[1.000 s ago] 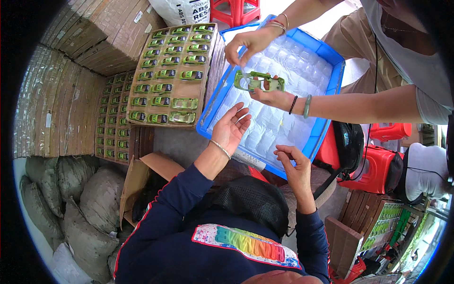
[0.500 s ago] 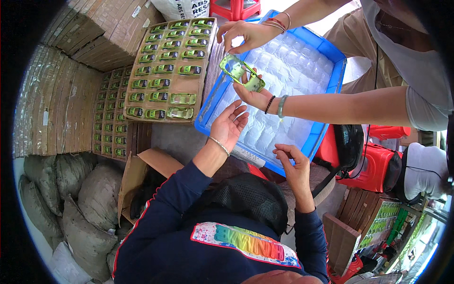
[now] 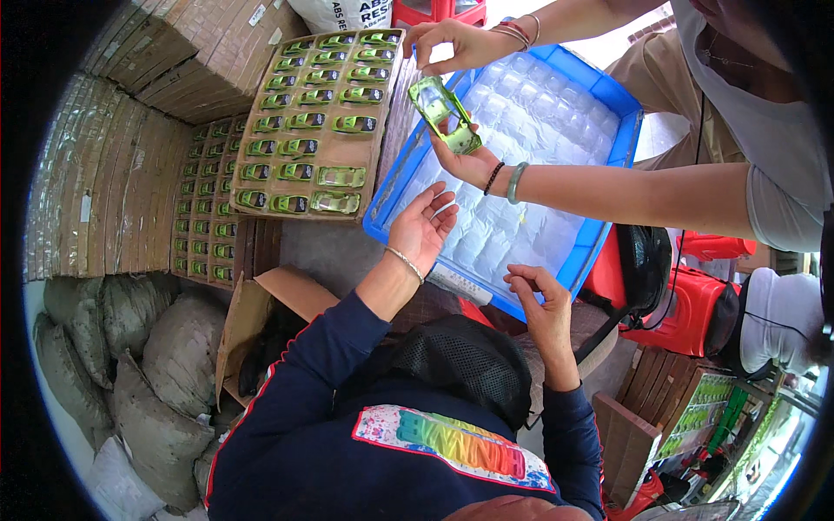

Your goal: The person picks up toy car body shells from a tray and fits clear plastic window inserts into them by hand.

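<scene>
The left hand [image 3: 423, 230] and right hand [image 3: 543, 302], both released and empty, are at the blue tray's [image 3: 586, 248] near side, while farther a co-worker's hand [image 3: 471, 167] holds a green car shell [image 3: 440, 111].

Bulging grey sacks [image 3: 161, 421] lie near tall brown stacks [image 3: 91, 195]; a red stool [image 3: 441, 10] stands farther off.

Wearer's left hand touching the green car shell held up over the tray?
Apart. Head view: a visible gap separates the left hand from the green car shell, which the co-worker's hand holds.
</scene>
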